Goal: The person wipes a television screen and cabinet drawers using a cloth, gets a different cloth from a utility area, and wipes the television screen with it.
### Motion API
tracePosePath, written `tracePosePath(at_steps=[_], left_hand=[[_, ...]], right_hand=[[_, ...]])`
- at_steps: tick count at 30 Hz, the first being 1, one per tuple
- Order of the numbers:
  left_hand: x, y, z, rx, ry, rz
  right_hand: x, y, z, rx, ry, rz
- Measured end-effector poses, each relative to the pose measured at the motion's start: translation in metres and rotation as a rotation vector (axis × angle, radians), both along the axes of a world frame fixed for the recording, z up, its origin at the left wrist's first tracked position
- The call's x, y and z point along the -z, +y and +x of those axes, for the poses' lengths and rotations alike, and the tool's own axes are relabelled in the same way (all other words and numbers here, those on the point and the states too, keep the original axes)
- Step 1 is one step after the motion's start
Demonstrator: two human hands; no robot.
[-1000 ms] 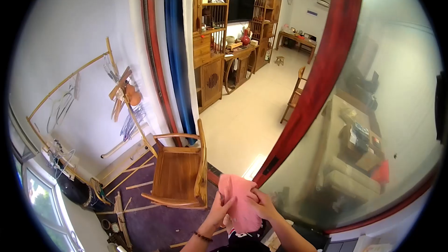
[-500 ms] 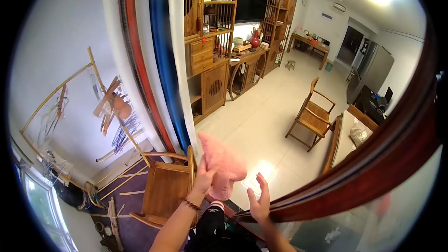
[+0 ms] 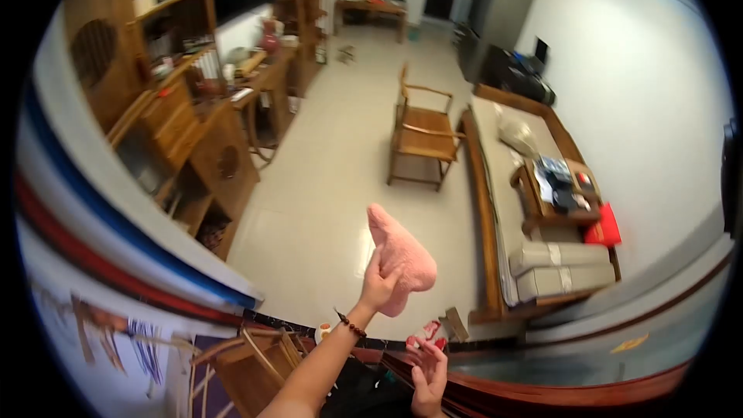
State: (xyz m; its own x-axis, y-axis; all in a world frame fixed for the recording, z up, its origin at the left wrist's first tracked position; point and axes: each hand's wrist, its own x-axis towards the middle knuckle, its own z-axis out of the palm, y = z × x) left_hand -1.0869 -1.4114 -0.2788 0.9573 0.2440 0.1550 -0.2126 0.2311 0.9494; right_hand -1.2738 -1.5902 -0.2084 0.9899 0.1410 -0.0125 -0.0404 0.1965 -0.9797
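Observation:
My left hand [image 3: 379, 285], with a beaded bracelet at the wrist, grips a fuzzy pink cloth [image 3: 410, 255]. The cloth is bunched and hangs folded above the pale tiled floor. Below it and to the right, my right hand [image 3: 429, 383] is held with its fingers apart and nothing in it. Just beyond those fingertips, red-and-white items [image 3: 432, 333] show near the doorway's threshold. What they are I cannot make out.
A wooden armchair [image 3: 426, 120] stands on the tiles ahead. To the right is a long wooden daybed [image 3: 486, 217] with cushions and a small table [image 3: 530, 193]. Wooden cabinets [image 3: 209, 147] line the left. Another wooden chair [image 3: 248, 364] is at lower left, near the door frame.
My view has swung right and toward the room, bringing the whole daybed into sight. The pink cloth stays in my left hand. My right hand sits lower in view, farther below the cloth.

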Motion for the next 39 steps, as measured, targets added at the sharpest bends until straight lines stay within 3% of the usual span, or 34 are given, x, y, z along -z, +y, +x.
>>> tracePosePath(at_steps=[3, 6, 7, 11, 13, 14, 15, 16, 18, 20, 22, 23, 26, 28, 30, 32, 34, 36, 39], left_hand=[[-0.005, 0.038, 0.016, 0.069, -0.007, 0.057], [-0.006, 0.086, 0.042, 0.083, -0.026, 0.040], [-0.024, 0.104, 0.039, 0.090, -0.032, 0.228], [-0.071, 0.163, 0.051, 0.250, -0.337, 0.836], [-0.088, 0.192, 0.060, 0.288, -0.318, 0.811], [-0.098, 0.211, 0.069, 0.270, -0.277, 0.811], [-0.113, 0.231, 0.077, 0.262, -0.141, 0.705], [-0.101, 0.246, 0.090, 0.091, -0.209, 0.563], [-0.091, 0.282, 0.113, -0.011, 0.088, 0.570], [-0.089, 0.311, 0.146, -0.035, 0.160, 0.568], [-0.084, 0.333, 0.181, 0.094, 0.145, 0.055], [-0.085, 0.345, 0.198, 0.150, 0.240, 0.048], [-0.061, 0.372, 0.265, 0.001, 0.246, -0.082], [-0.051, 0.398, 0.319, -0.217, 0.118, 0.125], [-0.068, 0.428, 0.368, -0.363, 0.100, 0.426], [-0.094, 0.458, 0.426, -0.489, 0.019, 0.581], [-0.106, 0.490, 0.478, -0.642, -0.029, 0.832], [-0.133, 0.514, 0.528, -0.711, -0.039, 0.860], [-0.160, 0.553, 0.590, -0.725, -0.062, 1.033]], right_hand=[[0.012, 0.034, 0.030, 0.260, 0.054, -0.103], [0.027, 0.075, 0.094, 0.186, 0.186, -0.131], [0.027, 0.095, 0.116, 0.185, 0.191, -0.148], [0.051, 0.163, 0.205, 0.050, 0.421, 0.356], [0.112, 0.160, 0.248, -0.319, 0.373, 0.666], [0.055, 0.204, 0.262, -0.087, 0.324, 0.320], [0.051, 0.218, 0.282, -0.106, 0.332, 0.271], [0.048, 0.228, 0.297, -0.121, 0.344, 0.221], [0.032, 0.254, 0.327, -0.049, 0.392, 0.251], [0.036, 0.266, 0.361, -0.172, 0.354, 0.135], [0.035, 0.284, 0.400, -0.269, 0.299, 0.045], [0.037, 0.295, 0.418, -0.350, 0.246, -0.060], [0.079, 0.325, 0.498, -0.521, 0.290, -0.023], [0.085, 0.360, 0.557, -0.579, 0.304, 0.060], [0.050, 0.398, 0.609, -0.400, 0.102, -0.023], [0.058, 0.417, 0.675, -0.320, -0.093, -0.228], [0.058, 0.437, 0.734, -0.548, -0.042, -0.097], [0.023, 0.474, 0.774, -0.821, -0.091, -0.055], [0.002, 0.562, 0.833, -0.890, -0.118, -0.002]])
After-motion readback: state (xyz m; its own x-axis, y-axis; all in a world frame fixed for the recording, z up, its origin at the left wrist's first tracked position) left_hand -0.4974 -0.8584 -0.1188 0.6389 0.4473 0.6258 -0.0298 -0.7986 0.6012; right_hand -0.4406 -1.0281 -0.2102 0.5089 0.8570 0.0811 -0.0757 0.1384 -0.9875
